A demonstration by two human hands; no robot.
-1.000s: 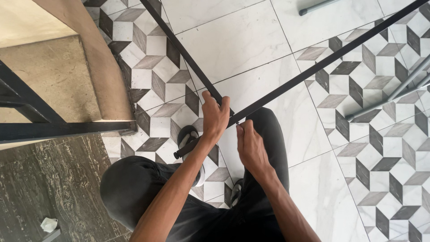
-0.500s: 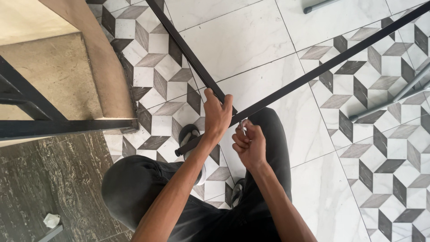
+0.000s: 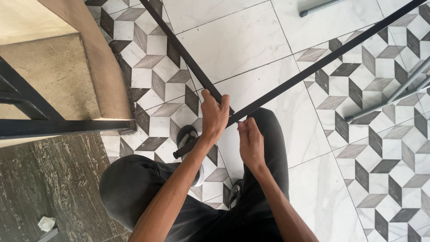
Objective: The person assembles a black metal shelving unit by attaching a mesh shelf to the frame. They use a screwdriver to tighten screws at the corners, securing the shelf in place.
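Left hand [image 3: 214,114] clamped round corner of black metal frame [image 3: 313,67] held above tiled floor [image 3: 242,40], right hand [image 3: 251,141] pinching sth small at joint, can't tell what; prob. stiff, light, best held nr corner.

You're looking at patterned floor tiles [image 3: 371,148] spreading right, a beige step [image 3: 58,76] sitting upper left, grey metal poles [image 3: 389,101] lying at right, crumpled paper [image 3: 46,223] resting lower left.
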